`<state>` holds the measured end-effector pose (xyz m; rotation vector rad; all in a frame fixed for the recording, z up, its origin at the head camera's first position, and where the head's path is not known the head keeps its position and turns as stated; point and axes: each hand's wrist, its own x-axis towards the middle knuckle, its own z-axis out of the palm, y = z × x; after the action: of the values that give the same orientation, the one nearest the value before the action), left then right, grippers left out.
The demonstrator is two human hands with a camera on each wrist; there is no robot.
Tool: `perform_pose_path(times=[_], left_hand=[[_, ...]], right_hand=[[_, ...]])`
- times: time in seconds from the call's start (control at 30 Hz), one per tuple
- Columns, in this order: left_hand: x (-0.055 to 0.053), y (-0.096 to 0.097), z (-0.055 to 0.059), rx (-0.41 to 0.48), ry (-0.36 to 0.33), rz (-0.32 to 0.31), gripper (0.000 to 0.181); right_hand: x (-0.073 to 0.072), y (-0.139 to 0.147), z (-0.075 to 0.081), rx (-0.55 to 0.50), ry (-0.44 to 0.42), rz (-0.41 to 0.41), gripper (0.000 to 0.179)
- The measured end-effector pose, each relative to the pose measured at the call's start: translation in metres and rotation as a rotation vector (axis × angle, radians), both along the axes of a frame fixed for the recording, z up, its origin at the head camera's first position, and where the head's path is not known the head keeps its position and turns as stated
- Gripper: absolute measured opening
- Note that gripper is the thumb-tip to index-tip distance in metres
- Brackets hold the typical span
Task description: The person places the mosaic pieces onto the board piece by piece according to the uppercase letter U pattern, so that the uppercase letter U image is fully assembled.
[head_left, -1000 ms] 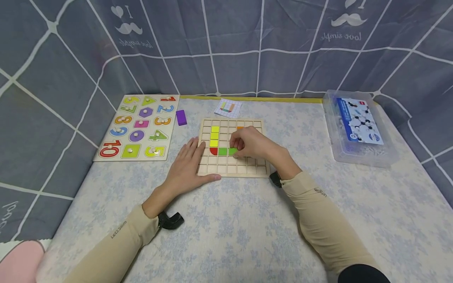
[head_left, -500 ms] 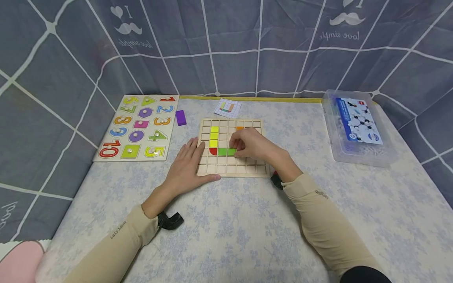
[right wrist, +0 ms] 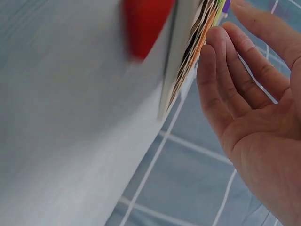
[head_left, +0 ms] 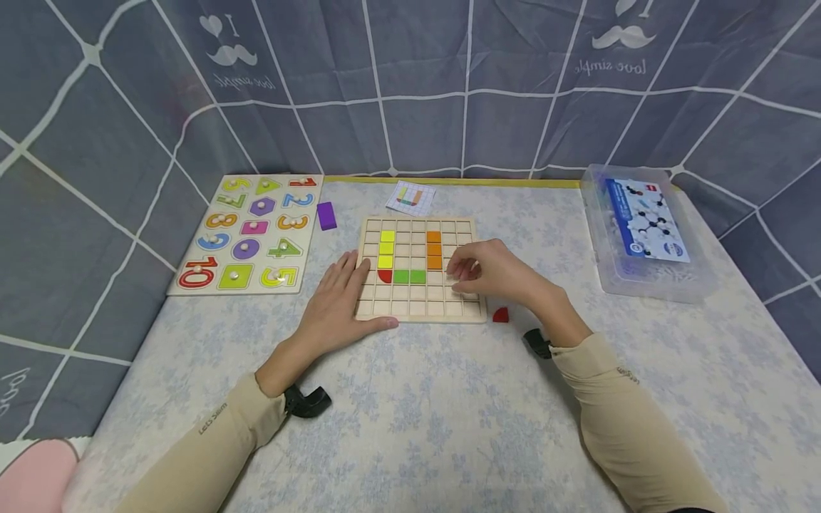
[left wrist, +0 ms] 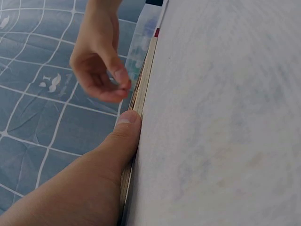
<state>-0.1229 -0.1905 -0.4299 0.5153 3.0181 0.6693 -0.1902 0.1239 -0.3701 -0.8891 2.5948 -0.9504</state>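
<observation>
A wooden grid board (head_left: 442, 308) lies mid-table. On it stand a column of yellow squares (head_left: 386, 249), a red quarter-round piece (head_left: 385, 276), two green squares (head_left: 409, 276) and a column of orange squares (head_left: 434, 250). My left hand (head_left: 336, 303) rests along the board's left side, fingers spread, the thumb at its front edge. Over the board's right part hovers my right hand (head_left: 497, 274); its fingers are loosely bent, and the right wrist view shows nothing in them. A second red quarter-round piece (head_left: 500, 315) lies on the cloth just off the board's right front corner.
Behind the board lies a pattern card (head_left: 411, 199). To the left are a purple block (head_left: 326, 216) and a number puzzle board (head_left: 212, 281). A clear plastic box (head_left: 648, 281) stands at the right. A grey curtain (head_left: 423, 128) hangs along the back.
My right hand has left the green squares and moved right, uncovering the orange column and the loose red piece. My left hand stays where it was.
</observation>
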Motion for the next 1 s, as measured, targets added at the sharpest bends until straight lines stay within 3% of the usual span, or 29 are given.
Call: perform_pose_path(times=[0.27, 0.5, 0.77, 1.0], left_hand=[[0.000, 0.001, -0.001, 0.005, 0.005, -0.005, 0.121], [-0.001, 0.003, -0.002, 0.003, 0.005, -0.005, 0.121], [0.001, 0.002, -0.004, -0.001, -0.001, -0.001, 0.121], [0.001, -0.001, -0.002, -0.010, 0.003, 0.001, 0.122]], right_hand=[[0.008, 0.043, -0.006, 0.016, 0.007, -0.063, 0.019], [0.011, 0.065, -0.009, 0.033, -0.023, -0.098, 0.024], [0.013, 0.070, -0.011, 0.063, -0.129, -0.017, 0.036], [0.014, 0.067, -0.006, 0.075, -0.154, 0.043, 0.030]])
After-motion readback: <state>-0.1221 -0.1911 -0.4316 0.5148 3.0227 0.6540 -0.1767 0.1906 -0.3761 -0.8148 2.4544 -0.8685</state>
